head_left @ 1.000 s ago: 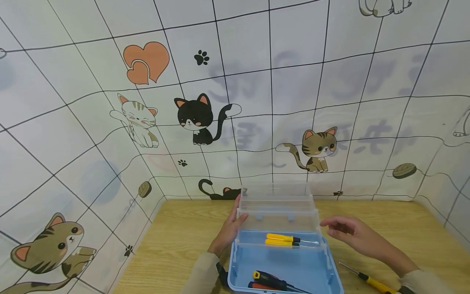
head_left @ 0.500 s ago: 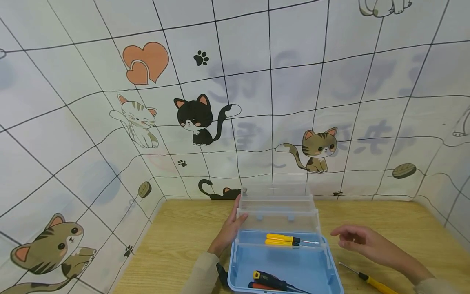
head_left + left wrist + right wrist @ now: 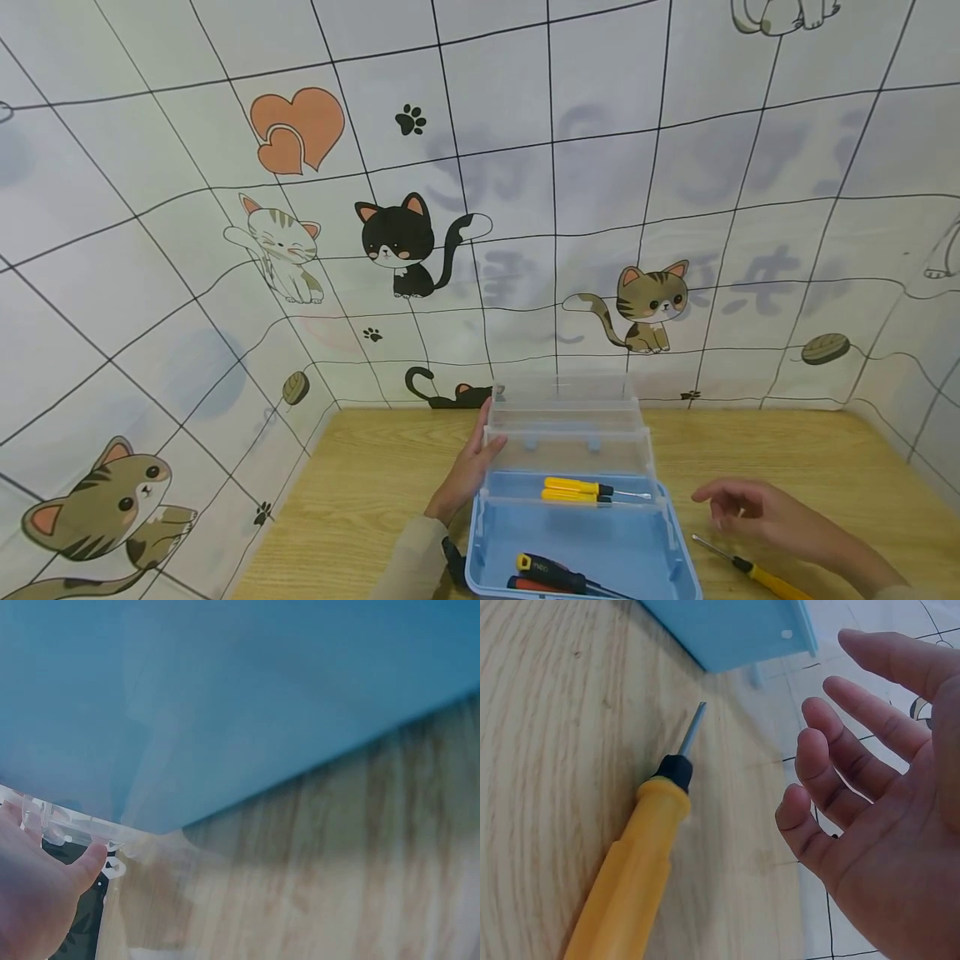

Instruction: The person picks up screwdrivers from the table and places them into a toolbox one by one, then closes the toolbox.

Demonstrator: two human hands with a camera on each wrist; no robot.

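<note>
A blue toolbox (image 3: 577, 533) stands on the table with its clear plastic lid (image 3: 570, 450) raised at the back. My left hand (image 3: 467, 471) holds the lid's left edge, thumb in front and fingers behind it. Inside the box, two yellow screwdrivers (image 3: 573, 486) lie at the back, seen through part of the lid. A black-and-yellow screwdriver (image 3: 551, 571) lies near the front, over a red-handled tool (image 3: 528, 583). To the right of the box my right hand (image 3: 780, 521) hovers with loosely bent fingers, holding nothing. Just below it a yellow screwdriver (image 3: 641, 862) rests on the wood.
The wooden table (image 3: 360, 500) meets a cloth backdrop (image 3: 525, 183) printed with cats and grid lines at the back and sides. A dark object (image 3: 453, 560) shows beside the box's left wall, partly hidden by my left sleeve.
My right hand has drawn away from the lid's right side, moving right and toward me, over the loose yellow screwdriver. The left hand, lid and box have stayed put.
</note>
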